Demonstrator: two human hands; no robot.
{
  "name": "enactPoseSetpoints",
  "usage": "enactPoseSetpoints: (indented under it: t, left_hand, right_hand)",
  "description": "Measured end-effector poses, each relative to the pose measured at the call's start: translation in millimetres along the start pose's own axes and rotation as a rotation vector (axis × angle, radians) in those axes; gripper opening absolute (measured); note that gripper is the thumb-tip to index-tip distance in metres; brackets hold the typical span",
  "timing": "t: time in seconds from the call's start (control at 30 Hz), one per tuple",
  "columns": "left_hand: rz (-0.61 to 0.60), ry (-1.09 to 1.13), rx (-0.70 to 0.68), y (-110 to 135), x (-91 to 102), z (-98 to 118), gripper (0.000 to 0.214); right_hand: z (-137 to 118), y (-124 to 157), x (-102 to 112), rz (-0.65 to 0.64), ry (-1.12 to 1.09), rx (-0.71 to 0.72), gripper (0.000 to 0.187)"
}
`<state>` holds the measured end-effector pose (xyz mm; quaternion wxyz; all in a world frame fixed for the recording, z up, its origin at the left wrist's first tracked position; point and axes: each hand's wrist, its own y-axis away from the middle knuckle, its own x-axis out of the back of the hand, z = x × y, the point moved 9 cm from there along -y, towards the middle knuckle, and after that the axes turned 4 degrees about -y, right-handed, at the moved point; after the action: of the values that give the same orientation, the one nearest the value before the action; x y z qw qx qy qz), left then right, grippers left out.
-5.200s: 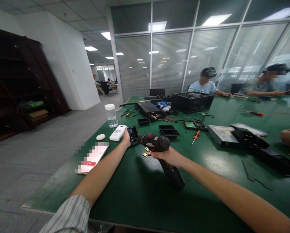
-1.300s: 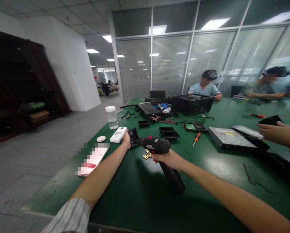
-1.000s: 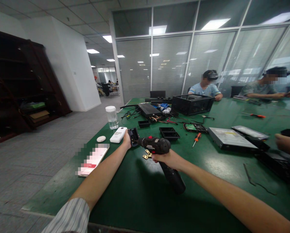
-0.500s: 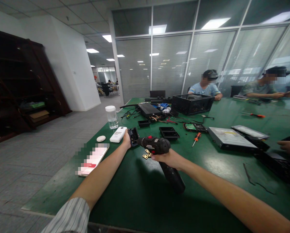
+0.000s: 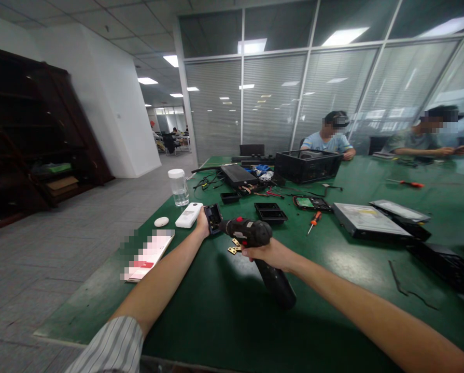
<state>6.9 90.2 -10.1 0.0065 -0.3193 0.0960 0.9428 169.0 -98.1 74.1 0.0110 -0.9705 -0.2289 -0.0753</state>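
Observation:
My right hand is wrapped round the grip of a black cordless drill with red buttons. The drill's nose points left, into or right against a small black plastic box. That box is gripped at its left side by my left hand, tilted so its open face turns toward the drill. Whether the bit touches a screw inside is too small to tell. Several small brass-coloured plates lie on the table under the drill. Just beyond sits a black two-compartment tray.
Left of my hands are a white device, a water jar and a flat box. Rightward lie an orange screwdriver, a circuit-board part and an optical drive. A black case stands farther back; people sit behind.
My hands, the drill and the small box hold nearly the same position. At the right edge, another person's hand has drawn back to the right.

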Motion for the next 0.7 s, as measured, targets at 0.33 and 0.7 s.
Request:
enactPoseSetpoints:
  t: [0.33,0.7]
  left_hand:
    - [-0.003,-0.004,-0.009,-0.9,1.1,-0.1,0.044]
    - [-0.019,-0.009,-0.004,-0.4,0.0,-1.0,0.046]
  right_hand:
    - [2.1,-0.6,3.7,0.019,-0.016,0.034,0.029]
    - [-1.5,-0.6,2.0,0.012,-0.026,0.049,0.030]
